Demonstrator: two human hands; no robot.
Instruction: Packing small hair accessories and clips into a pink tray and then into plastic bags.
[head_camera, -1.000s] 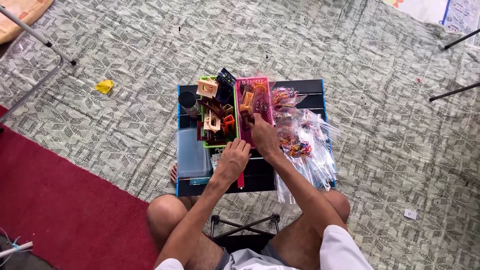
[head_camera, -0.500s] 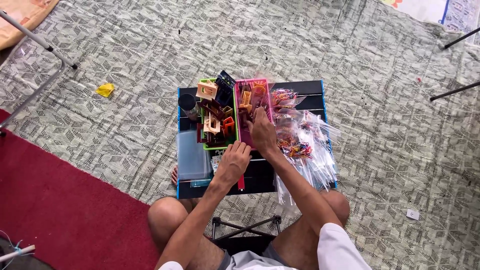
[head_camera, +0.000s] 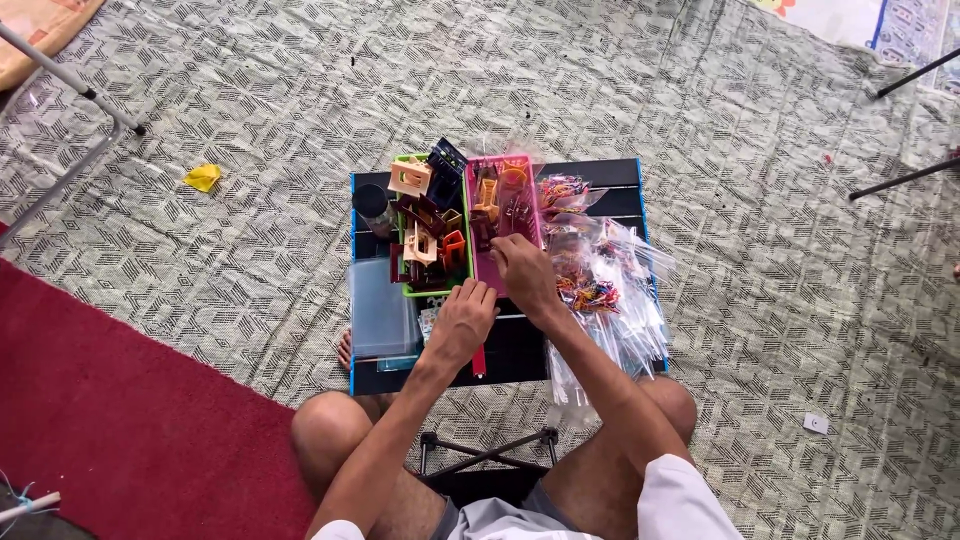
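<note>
I sit at a small black folding table (head_camera: 610, 190) seen from above. My left hand (head_camera: 462, 322) rests near the front corner of a green tray (head_camera: 404, 160) filled with several large hair claw clips. My right hand (head_camera: 523, 272) reaches into a pink tray (head_camera: 482, 280) holding smaller clips and hair pieces. Whether its fingers pinch anything is hidden. A pile of clear plastic bags (head_camera: 618, 290) with colourful hair ties lies right of the pink tray.
A clear plastic box (head_camera: 382, 306) lies at the table's left, a dark round jar (head_camera: 372, 200) behind it. The floor has a grey patterned mat (head_camera: 240, 260), a red carpet (head_camera: 110, 410), a yellow scrap (head_camera: 203, 177) and metal chair legs (head_camera: 70, 80).
My right hand has drawn slightly back toward me along the pink tray. My left hand has hardly moved.
</note>
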